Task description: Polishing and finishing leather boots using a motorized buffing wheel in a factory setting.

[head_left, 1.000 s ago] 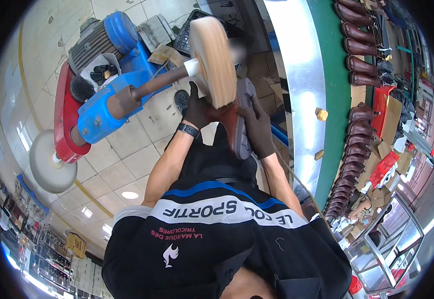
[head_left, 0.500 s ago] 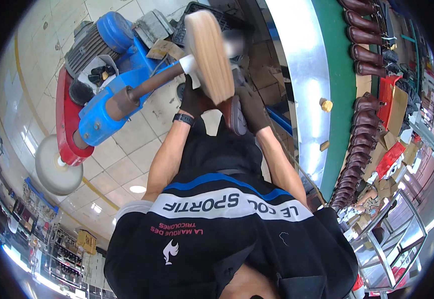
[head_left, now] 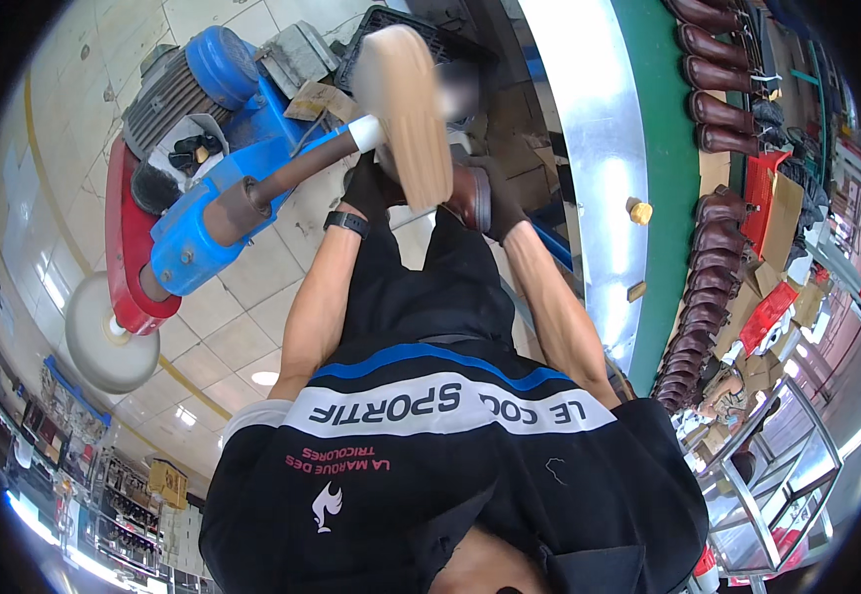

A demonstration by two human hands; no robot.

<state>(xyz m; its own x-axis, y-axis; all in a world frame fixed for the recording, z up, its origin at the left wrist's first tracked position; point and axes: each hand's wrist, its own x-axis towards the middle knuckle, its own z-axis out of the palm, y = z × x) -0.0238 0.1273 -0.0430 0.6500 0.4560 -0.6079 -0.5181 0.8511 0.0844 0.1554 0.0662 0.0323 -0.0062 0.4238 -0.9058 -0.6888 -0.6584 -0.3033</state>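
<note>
A reddish-brown leather shoe (head_left: 468,196) is held below a spinning pale buffing wheel (head_left: 413,124), its sole edge toward the right. My right hand (head_left: 506,203), in a dark glove, is closed round the shoe's right end. On the other side, my left hand (head_left: 364,188), also gloved and with a watch above it, is closed on the shoe's left part. The wheel covers the middle of the shoe and some of my fingers, so the exact contact cannot be seen.
The blue-and-red buffing machine (head_left: 193,247) stands at left, with its shaft (head_left: 307,168) and a second, white wheel (head_left: 112,332). A metal-edged green bench (head_left: 670,178) runs along the right, bearing rows of brown shoes (head_left: 710,267). A black crate (head_left: 430,35) sits beyond the wheel.
The shoe has turned, showing more brown upper beside the wheel's right edge. Both hands have shifted a little to the left and stay by the wheel.
</note>
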